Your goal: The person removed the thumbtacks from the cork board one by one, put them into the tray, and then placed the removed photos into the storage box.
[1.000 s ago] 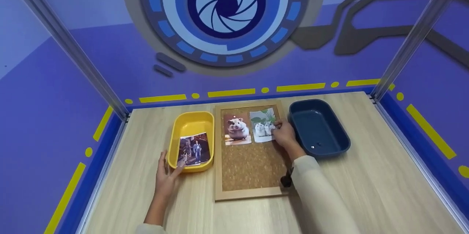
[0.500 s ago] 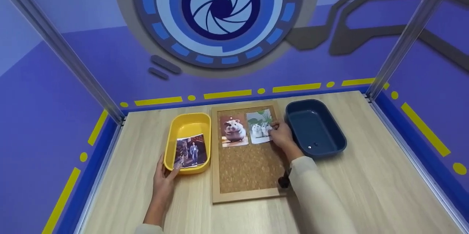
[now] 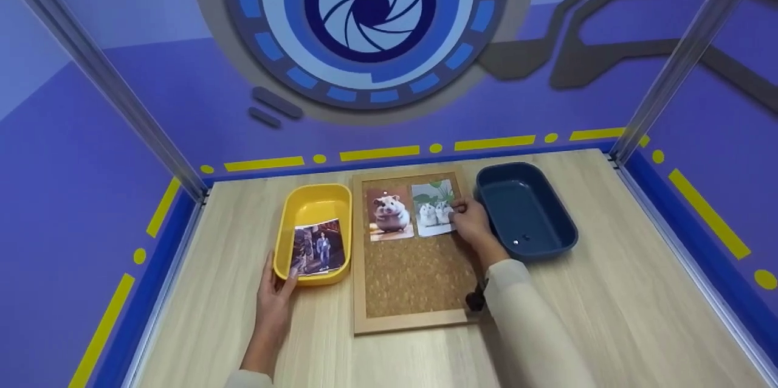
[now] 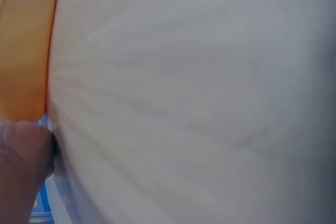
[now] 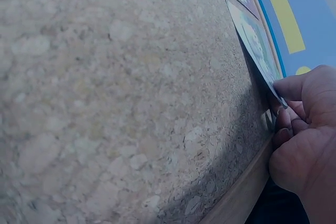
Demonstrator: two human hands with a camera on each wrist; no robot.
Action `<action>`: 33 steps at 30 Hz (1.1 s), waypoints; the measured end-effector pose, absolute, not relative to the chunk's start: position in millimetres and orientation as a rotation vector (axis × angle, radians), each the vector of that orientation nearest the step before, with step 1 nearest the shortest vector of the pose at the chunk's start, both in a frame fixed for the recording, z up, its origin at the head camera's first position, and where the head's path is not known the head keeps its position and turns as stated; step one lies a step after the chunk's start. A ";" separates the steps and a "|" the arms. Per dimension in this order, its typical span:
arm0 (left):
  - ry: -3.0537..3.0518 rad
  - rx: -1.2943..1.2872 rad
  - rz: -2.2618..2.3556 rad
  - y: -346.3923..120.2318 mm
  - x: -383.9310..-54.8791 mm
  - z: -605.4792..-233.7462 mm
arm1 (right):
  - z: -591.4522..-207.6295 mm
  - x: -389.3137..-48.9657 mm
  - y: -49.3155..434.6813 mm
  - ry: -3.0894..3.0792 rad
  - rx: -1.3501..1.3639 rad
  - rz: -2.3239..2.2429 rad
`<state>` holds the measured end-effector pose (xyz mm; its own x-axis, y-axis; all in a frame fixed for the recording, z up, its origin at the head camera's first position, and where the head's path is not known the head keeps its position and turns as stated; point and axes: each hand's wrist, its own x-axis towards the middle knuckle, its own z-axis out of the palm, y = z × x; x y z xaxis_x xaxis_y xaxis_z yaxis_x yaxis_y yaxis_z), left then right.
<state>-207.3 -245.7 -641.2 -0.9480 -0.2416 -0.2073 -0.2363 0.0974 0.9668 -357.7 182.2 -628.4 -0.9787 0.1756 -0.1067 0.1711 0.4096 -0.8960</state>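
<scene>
My right hand [image 3: 477, 227] pinches the right edge of a photo of white hamsters with green leaves [image 3: 430, 208]. This photo lies at the upper right of a wood-framed cork board [image 3: 419, 281]; in the right wrist view its held edge stands slightly off the cork. Beside it on the board is a photo of one brown-and-white hamster [image 3: 390, 218], with a small pale dot near its top. With the thumb over the rim and fingers along the outside, my left hand [image 3: 275, 303] holds a yellow tray [image 3: 316, 196]. Inside that tray lie photos, the top one showing a standing person [image 3: 321, 248].
A dark blue tray [image 3: 523, 199] stands right of the board, with a few tiny objects [image 3: 526, 238] at its near end. Behind the table rises a blue-purple panel [image 3: 377, 132]; metal posts [image 3: 674, 65] mark the corners. A sleeve [image 4: 184, 87] fills most of the left wrist view.
The head view shifts slightly. Both hands keep their places on the tray and the photo, and nothing else visibly moves.
</scene>
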 end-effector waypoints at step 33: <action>-2.304 0.546 -2.050 -244.8 -207.6 -639.6 | -625.4 -347.9 184.9 -2.471 -0.416 1.852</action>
<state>-207.6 -244.8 -639.6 -0.9391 -0.2628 -0.2215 -0.2505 0.0821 0.9646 -347.9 184.9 -625.4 -0.9641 0.2267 -0.1382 0.1963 0.2582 -0.9459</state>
